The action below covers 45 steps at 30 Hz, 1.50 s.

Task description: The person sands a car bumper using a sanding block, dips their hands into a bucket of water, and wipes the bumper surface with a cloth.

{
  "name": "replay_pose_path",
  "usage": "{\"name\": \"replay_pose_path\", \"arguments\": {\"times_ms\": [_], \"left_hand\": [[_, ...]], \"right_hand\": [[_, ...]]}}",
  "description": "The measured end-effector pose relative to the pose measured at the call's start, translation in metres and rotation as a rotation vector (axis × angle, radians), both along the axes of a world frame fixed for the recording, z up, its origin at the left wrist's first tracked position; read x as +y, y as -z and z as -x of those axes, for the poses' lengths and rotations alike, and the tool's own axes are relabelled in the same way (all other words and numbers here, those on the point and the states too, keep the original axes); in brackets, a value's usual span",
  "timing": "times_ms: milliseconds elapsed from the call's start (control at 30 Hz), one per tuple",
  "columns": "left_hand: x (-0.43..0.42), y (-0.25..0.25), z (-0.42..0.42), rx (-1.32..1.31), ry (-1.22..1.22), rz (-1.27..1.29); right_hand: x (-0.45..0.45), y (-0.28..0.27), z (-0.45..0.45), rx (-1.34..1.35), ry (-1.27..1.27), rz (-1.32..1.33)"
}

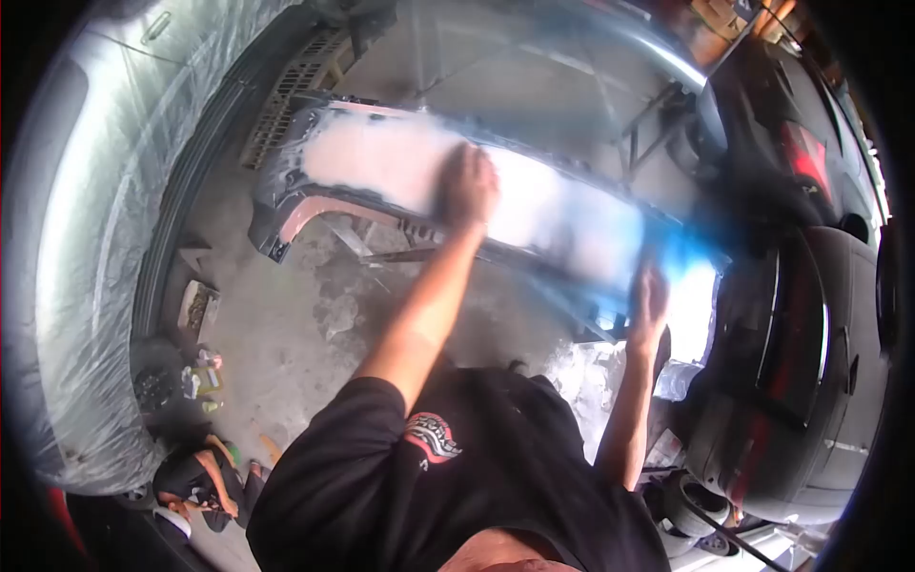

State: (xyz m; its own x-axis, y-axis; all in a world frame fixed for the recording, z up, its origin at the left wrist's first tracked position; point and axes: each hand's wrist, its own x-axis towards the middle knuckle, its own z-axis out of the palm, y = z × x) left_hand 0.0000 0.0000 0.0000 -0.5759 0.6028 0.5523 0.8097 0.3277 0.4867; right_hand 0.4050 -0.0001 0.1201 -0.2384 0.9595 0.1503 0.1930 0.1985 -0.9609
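Observation:
A long car body panel (376, 157), whitish and pale pink with dark edges, lies across a stand in front of me. On its upper middle face rests my left hand (470, 186), fingers curled and pressed together; anything beneath them is hidden. My right hand (651, 296) is at the panel's near edge, towards its right end, smeared by motion, so its fingers and any held thing cannot be made out. Strong white and blue glare washes over the right part of the panel.
A plastic-covered car (95, 238) runs along the left. At right are a dark car with a red tail light (805, 157), dark body parts (829, 324) and a tyre (691, 505). Another person (205, 481) crouches at lower left, near a small box (198, 310).

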Motion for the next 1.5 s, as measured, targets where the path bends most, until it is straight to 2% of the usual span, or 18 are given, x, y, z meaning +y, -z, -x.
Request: {"name": "replay_pose_path", "arguments": {"times_ms": [33, 100, 200, 333, 433, 500, 667, 700, 767, 833, 900, 1033, 1100, 1167, 1233, 1300, 1333, 1500], "left_hand": [[0.016, 0.003, -0.013, 0.193, 0.015, -0.104], [0.025, -0.053, -0.109, 0.114, 0.109, -0.034], [0.049, -0.042, -0.222, 0.040, 0.184, 0.020], [0.075, -0.070, -0.323, -0.009, 0.256, 0.032], [0.089, -0.054, -0.402, -0.050, 0.435, 0.095], [0.107, -0.018, -0.467, 0.224, 0.497, 0.128], [0.135, -0.014, -0.599, 0.093, 0.677, 0.402], [0.140, -0.015, -0.604, 0.060, 0.703, 0.541], [0.143, -0.003, -0.602, 0.008, 0.661, 0.450], [0.133, -0.026, -0.585, 0.279, 0.840, 0.298], [0.152, -0.011, -0.565, 0.246, 0.893, 0.345], [0.131, -0.009, -0.497, 0.427, 0.654, 0.224], [0.141, -0.012, -0.458, 0.246, 0.425, 0.166], [0.126, -0.036, -0.419, 0.056, 0.285, 0.308], [0.104, -0.063, -0.384, -0.112, 0.387, 0.352], [0.073, -0.084, -0.367, -0.099, 0.354, 0.291], [0.054, -0.092, -0.361, -0.093, 0.357, 0.233], [-0.110, -0.077, -0.303, -0.139, 0.345, 0.024]], "right_hand": [[-0.006, -0.009, 0.008, 0.070, 0.071, -0.108], [0.008, -0.002, -0.049, 0.151, 0.089, -0.054], [-0.008, -0.046, -0.121, 0.274, 0.132, 0.038], [0.000, -0.027, -0.216, 0.287, 0.248, 0.022], [-0.008, -0.013, -0.272, 0.384, 0.343, 0.010], [-0.017, -0.003, -0.305, 0.418, 0.377, 0.044], [-0.040, 0.010, -0.395, 0.304, 0.559, 0.039], [-0.050, 0.013, -0.411, 0.228, 0.611, 0.026], [-0.065, 0.036, -0.459, 0.233, 0.661, -0.001], [-0.081, 0.054, -0.493, 0.273, 0.722, -0.006], [-0.095, 0.074, -0.521, 0.237, 0.788, 0.046], [-0.102, 0.117, -0.529, 0.310, 0.798, 0.192], [-0.085, 0.143, -0.542, 0.261, 0.663, 0.106], [-0.062, 0.119, -0.501, -0.563, 0.474, -0.446], [-0.027, 0.110, -0.462, -0.443, 0.374, -0.490], [0.004, 0.069, -0.388, 0.543, 0.423, 0.280], [0.016, 0.076, -0.368, 0.431, 0.330, 0.202], [0.039, 0.065, -0.229, 0.593, -0.070, 0.370]]}}
